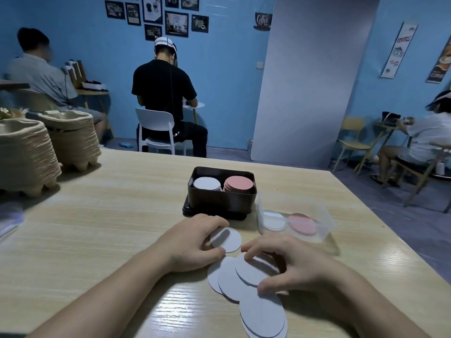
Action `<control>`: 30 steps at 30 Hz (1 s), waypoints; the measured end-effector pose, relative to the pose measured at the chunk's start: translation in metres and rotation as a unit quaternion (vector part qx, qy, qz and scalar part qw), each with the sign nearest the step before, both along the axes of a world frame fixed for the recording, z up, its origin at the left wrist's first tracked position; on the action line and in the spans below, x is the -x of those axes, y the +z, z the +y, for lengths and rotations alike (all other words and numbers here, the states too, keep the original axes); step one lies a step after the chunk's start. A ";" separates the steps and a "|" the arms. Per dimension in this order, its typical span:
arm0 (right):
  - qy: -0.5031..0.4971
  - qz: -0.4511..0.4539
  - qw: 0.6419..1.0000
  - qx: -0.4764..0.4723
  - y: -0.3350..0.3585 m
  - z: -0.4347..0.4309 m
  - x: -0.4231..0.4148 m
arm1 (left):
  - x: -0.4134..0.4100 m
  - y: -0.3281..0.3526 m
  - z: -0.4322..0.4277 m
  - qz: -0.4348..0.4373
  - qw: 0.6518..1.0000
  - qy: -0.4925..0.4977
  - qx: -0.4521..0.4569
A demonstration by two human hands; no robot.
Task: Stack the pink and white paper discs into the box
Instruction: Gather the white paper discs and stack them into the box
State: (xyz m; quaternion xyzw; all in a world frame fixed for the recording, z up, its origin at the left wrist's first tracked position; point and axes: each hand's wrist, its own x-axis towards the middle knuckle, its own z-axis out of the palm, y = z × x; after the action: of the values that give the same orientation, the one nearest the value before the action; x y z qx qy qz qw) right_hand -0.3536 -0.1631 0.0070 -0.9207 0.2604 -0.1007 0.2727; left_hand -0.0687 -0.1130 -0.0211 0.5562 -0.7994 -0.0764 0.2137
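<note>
Hands (195,241) (292,262) gripping white discs (228,241), box (219,200) holding stacks (207,183)

table (109,215) was pale wood | black box (220,202) stood mid-table | clear tub (321,228) lay just right of it | white discs (229,279) lay fanned near front edge | two pulp-tray stacks (26,152) stood far left

"Coffee" in script on black hanging wall sign (263,20).

The left hand (192,242), just before the black rectangular box (220,201), pinches a round white paper disc (228,240). The right hand (290,262), beside it, grips a second white disc (253,273) by its edges.
</note>
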 end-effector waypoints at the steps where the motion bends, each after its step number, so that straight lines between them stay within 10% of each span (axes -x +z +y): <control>1: -0.007 -0.005 1.000 -0.006 0.000 0.000 -0.001 | 0.000 -0.001 -0.001 -0.003 1.000 0.001 0.000; 15: -0.083 -0.024 0.991 0.106 0.002 -0.003 -0.018 | -0.008 0.002 0.011 0.176 0.979 0.029 0.095; 30: -0.034 -0.155 0.977 0.144 -0.011 -0.011 -0.060 | -0.012 -0.001 0.012 0.162 0.984 -0.006 0.078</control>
State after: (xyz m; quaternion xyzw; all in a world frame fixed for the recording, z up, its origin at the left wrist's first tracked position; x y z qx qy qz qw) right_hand -0.2939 -0.1739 -0.0044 -0.9141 0.2292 -0.2876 0.1710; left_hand -0.0568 -0.1015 -0.0224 0.5136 -0.7608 -0.1046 0.3828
